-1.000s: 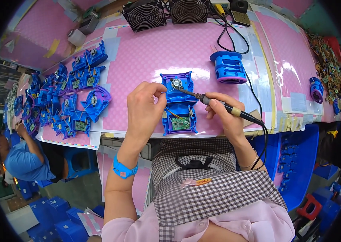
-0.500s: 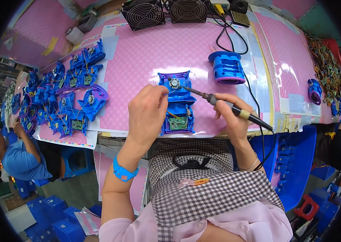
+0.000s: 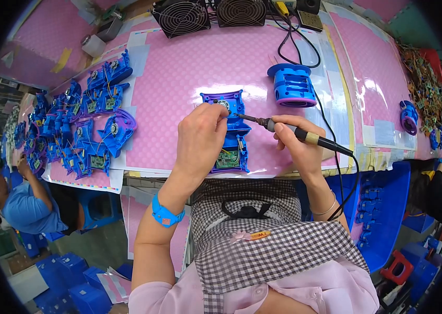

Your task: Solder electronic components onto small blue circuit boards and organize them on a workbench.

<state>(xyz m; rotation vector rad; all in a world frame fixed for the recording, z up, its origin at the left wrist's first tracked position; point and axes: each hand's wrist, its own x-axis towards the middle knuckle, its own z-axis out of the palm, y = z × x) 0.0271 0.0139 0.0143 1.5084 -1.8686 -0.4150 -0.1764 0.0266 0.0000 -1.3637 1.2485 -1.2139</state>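
My right hand grips a soldering iron by its dark handle, the tip pointing left. That tip meets, or nearly meets, the upper part of an opened blue plastic housing in front of me. Over the same spot, my left hand is pinched, its fingertips just left of the tip; what they hold is too small to make out, perhaps a thin wire. A round speaker in the upper half is partly covered by my fingers. In the lower half lies a green circuit board.
Many blue housings with wires and boards crowd the bench's left side. A round blue assembly stands at the right. Two black fans line the back. The iron's cable hangs by my right wrist. Co-workers sit at both sides.
My left hand has moved right and up over the speaker, covering part of it. The iron's tip has shifted slightly left and down.
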